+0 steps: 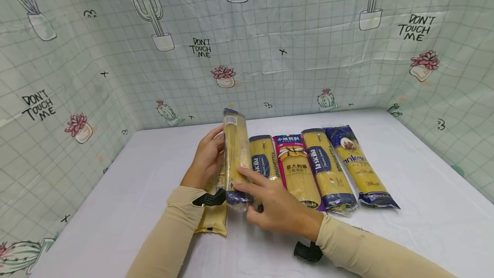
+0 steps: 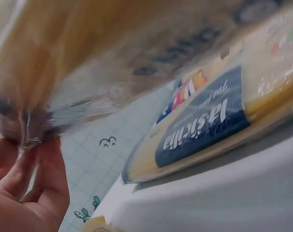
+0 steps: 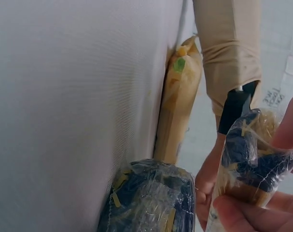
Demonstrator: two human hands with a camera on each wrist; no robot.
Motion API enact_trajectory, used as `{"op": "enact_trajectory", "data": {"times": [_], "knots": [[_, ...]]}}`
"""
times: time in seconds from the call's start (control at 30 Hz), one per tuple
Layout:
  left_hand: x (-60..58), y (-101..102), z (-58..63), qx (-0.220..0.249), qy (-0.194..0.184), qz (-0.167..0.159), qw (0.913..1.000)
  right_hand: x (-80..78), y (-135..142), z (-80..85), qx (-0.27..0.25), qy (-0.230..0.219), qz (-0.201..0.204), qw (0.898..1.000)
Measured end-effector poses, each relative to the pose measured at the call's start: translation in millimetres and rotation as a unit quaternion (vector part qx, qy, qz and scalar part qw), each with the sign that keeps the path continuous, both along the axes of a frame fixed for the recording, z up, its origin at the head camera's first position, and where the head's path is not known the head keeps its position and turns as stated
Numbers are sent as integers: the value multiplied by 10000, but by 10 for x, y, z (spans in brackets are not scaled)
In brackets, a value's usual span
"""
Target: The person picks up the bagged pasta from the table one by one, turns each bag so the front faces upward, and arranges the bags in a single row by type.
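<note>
Both hands hold a clear-wrapped spaghetti packet (image 1: 236,147) with dark blue ends, tilted up above the table, its barcode side facing the head camera. My left hand (image 1: 207,155) grips it along the left side; in the left wrist view, the left fingers (image 2: 52,166) pinch its gathered blue end. Toward the lower end, my right hand (image 1: 279,203) has its fingers laid across the wrapper. The right wrist view shows the right thumb and fingers (image 3: 233,215) gripping around the blue lower end. Beneath the left forearm lies a yellow pasta packet (image 1: 213,220), partly hidden by that arm.
To the right, a row lies on the white table (image 1: 127,200): a la Sicilia spaghetti packet (image 1: 262,145), a pink-edged pasta packet (image 1: 297,179), another la Sicilia packet (image 1: 322,162) and a blue-ended yellow packet (image 1: 356,164). A cactus-print sheet (image 1: 254,80) hangs behind.
</note>
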State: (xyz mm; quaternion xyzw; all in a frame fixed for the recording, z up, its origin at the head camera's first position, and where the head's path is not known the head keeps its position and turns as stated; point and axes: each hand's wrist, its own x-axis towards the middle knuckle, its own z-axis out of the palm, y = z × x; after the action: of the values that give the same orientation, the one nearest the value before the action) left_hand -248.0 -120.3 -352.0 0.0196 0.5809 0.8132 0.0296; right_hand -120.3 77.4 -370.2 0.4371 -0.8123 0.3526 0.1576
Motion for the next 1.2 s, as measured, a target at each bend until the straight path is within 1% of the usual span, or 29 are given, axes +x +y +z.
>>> {"op": "enact_trajectory", "data": {"times": [0.1,0.17,0.23,0.33,0.4,0.53,0.6,0.73,0.8,0.87,0.97,1.1,1.2], "knots": [[-13,17,-9,525,-45,-72,9986,-8,-5,-14,12,363,74,9993],[-19,24,-14,835,-126,-292,9960,-8,-10,-13,9,633,106,9979],[-23,20,-21,1058,-225,-597,9923,-6,-18,-7,44,945,110,9955],[-13,2,-26,1118,-319,-958,9886,11,-31,14,85,1225,135,9923],[-4,-15,-30,1061,-273,-1070,9882,22,-37,24,114,1347,162,9907],[16,-35,-22,885,-157,-1160,9892,33,-38,22,-35,1316,260,9910],[26,-41,-12,810,-209,-1293,9881,32,-35,13,-208,1199,325,9920],[39,-38,10,710,-396,-1635,9832,26,-31,-8,-669,792,365,9939],[44,-28,13,666,-405,-1730,9818,18,-32,-17,-836,741,327,9932],[44,-8,10,625,-346,-1675,9833,10,-32,-27,-919,745,272,9926],[43,29,0,695,-269,-1386,9875,-4,-35,-36,-998,714,230,9922],[36,64,-16,831,-224,-910,9921,-10,-39,-34,-1040,464,148,9934],[40,52,-19,785,-300,-761,9936,-2,-50,-32,-943,246,69,9952]]}}
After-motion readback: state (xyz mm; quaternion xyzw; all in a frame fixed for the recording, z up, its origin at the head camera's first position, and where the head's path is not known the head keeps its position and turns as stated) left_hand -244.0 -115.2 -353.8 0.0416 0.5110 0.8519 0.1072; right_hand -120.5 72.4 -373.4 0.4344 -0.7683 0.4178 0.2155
